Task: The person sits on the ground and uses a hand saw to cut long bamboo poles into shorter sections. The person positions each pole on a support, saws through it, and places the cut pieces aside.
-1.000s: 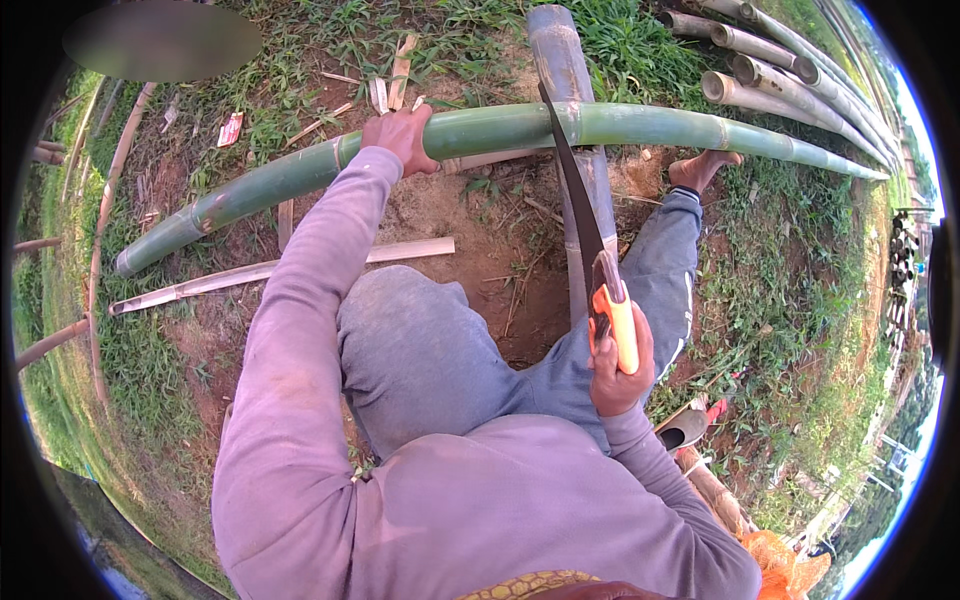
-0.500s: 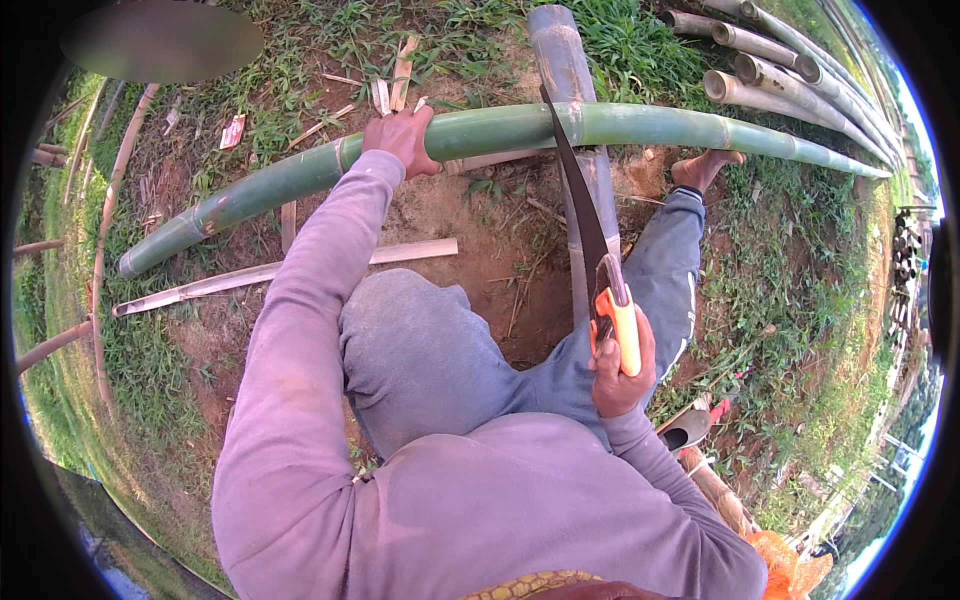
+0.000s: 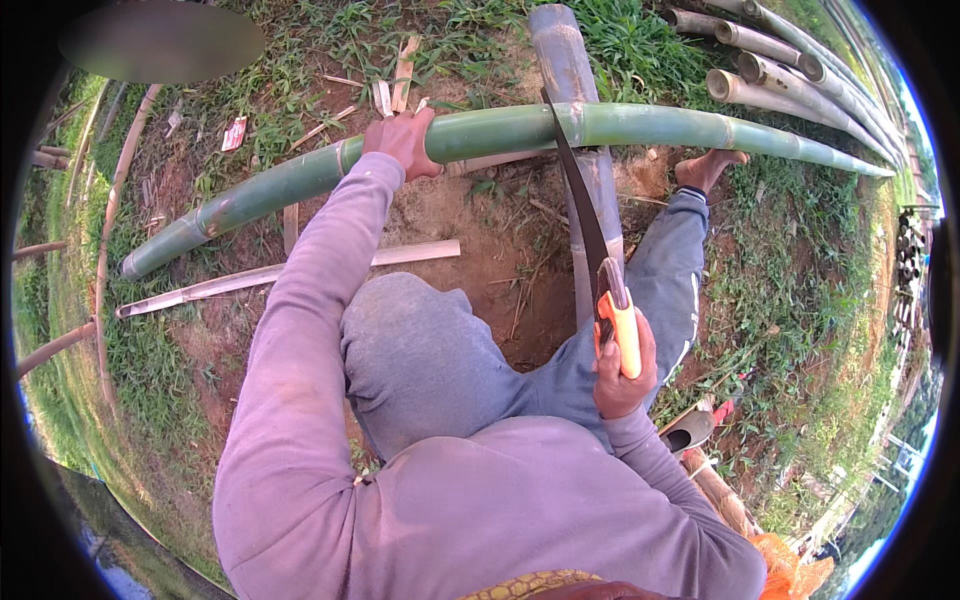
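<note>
Gripping a saw (image 3: pixel 588 208) across green bamboo (image 3: pixel 490 133), the right hand (image 3: pixel 622 393) looks nearly unmoved; the left hand (image 3: pixel 402 143) still clasps it.

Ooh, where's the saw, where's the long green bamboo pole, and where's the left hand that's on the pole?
Saw (image 3: pixel 588 207): head view, on its dark blade.
Green bamboo pole (image 3: pixel 490 133): head view, on its green stem, about mid-length.
Left hand (image 3: pixel 401 142): head view, on the back of it.

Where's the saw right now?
In the head view, the saw is right of centre, held in the right hand, its blade crossing the green bamboo.
</note>
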`<state>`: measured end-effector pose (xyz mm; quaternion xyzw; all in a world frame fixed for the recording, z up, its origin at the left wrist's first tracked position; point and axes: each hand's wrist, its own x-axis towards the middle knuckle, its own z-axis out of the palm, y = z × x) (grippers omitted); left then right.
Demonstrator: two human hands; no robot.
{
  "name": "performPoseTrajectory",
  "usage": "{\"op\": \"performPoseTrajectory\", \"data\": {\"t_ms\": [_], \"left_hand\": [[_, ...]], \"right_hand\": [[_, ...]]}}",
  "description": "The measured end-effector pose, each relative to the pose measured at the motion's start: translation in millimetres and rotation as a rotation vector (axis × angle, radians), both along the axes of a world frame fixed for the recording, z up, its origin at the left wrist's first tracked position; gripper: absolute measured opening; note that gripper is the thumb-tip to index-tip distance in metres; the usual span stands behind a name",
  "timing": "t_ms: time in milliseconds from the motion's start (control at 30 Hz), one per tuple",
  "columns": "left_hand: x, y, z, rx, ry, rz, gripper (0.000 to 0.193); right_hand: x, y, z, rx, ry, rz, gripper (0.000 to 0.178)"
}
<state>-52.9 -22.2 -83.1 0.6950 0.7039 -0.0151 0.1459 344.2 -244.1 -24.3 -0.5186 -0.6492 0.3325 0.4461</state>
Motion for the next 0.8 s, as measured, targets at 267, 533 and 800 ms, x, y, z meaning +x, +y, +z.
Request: {"op": "performPoseTrajectory", "data": {"t_ms": [267, 533, 800], "left_hand": [[13, 6, 9, -0.079, 0.015, -0.032, 0.078], [0, -1, -2, -0.039, 0.029, 0.008, 0.076], [8, 5, 8, -0.066, 0.016, -0.026, 0.075]], "right_hand": [[-78, 177, -6, 0.015, -0.03, -0.102, 0.048], [3, -2, -5, -0.028, -0.025, -0.017, 0.057], [-79, 170, -18, 0.046, -0.07, -0.119, 0.048]]}}
